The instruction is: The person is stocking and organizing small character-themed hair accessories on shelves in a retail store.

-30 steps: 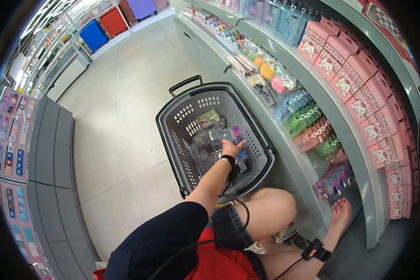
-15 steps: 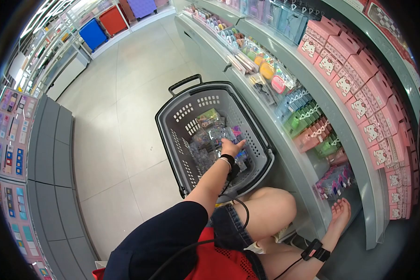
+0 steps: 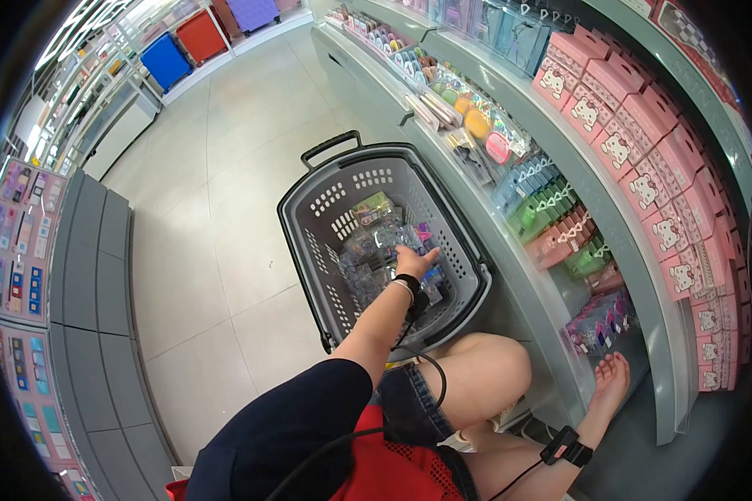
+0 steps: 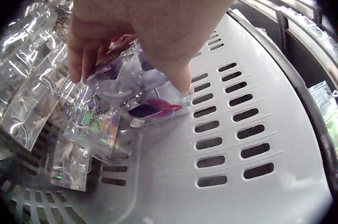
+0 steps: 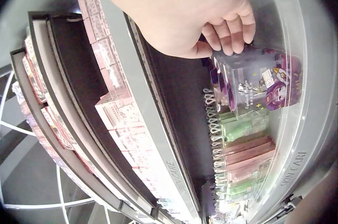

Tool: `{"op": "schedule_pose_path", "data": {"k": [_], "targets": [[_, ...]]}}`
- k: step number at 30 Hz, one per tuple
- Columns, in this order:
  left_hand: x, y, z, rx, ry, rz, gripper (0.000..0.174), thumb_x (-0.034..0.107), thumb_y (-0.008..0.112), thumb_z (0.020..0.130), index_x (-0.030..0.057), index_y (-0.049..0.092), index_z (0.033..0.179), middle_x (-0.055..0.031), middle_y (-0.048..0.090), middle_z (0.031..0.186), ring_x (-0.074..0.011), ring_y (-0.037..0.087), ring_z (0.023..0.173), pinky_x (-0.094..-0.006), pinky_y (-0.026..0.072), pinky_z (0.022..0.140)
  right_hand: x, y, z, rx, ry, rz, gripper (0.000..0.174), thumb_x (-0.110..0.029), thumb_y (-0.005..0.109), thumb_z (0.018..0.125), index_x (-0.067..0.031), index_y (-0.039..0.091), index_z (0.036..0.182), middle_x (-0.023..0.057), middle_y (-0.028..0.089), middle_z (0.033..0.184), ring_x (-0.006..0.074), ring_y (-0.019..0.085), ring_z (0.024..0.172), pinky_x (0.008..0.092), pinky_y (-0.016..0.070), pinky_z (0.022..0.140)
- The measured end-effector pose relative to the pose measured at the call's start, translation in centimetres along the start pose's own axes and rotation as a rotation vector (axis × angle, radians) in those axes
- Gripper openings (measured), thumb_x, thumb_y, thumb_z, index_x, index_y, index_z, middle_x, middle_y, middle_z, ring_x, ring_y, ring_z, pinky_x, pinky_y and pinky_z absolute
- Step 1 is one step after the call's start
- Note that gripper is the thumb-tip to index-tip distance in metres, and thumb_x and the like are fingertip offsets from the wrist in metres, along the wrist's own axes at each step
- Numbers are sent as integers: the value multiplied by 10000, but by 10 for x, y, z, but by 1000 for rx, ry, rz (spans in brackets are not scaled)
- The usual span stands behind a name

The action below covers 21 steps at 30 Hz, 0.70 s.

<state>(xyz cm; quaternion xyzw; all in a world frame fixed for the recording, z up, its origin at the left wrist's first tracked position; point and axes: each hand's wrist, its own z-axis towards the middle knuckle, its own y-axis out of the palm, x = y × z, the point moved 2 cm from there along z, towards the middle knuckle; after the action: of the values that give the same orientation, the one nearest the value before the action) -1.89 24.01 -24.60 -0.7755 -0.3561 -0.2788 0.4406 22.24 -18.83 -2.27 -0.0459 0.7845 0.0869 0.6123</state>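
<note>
My left hand is down inside the grey shopping basket. In the left wrist view its thumb and fingers curl around a bunch of clear plastic packets with purple and pink contents. Other shiny clear packets lie beside it, and a greenish pack sits at the basket's far end. My right hand is at the low shelf, palm up with loosely curled fingers. Its fingertips are right by a row of purple printed packets hanging at the shelf front, and nothing shows in its grasp.
Green pouches and pink-brown pouches hang farther along the shelf. Pink boxes stack on the tier above, behind a shelf edge. Grey drawers line the left side. A cable loops over the knee.
</note>
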Motion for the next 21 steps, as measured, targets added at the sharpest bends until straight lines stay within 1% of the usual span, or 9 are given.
{"op": "schedule_pose_path", "data": {"k": [11, 17, 21], "targets": [[6, -4, -5, 5, -2, 9, 1078, 515, 808, 662, -132, 238, 1309, -342, 459, 1295, -419, 498, 1202, -415, 429, 1003, 1, -3, 2, 5, -3, 9, 202, -195, 571, 872, -77, 580, 1036, 23, 599, 884, 121, 553, 770, 258, 442, 716], [4, -3, -4, -28, -14, -12, 1099, 512, 802, 672, -144, 213, 1328, -344, 443, 1312, -417, 482, 1221, -406, 424, 1009, 2, -4, 3, 10, -1, 16, 201, -189, 577, 869, -75, 582, 1034, 25, 599, 883, 126, 552, 771, 260, 444, 713], [4, -3, -4, 2, 17, -3, 1107, 512, 804, 668, -155, 215, 1326, -348, 458, 1293, -418, 487, 1215, -404, 425, 1005, 2, -5, 4, 9, -4, 19, 203, -189, 580, 867, -73, 583, 1034, 28, 598, 883, 130, 552, 770, 265, 447, 709]]}}
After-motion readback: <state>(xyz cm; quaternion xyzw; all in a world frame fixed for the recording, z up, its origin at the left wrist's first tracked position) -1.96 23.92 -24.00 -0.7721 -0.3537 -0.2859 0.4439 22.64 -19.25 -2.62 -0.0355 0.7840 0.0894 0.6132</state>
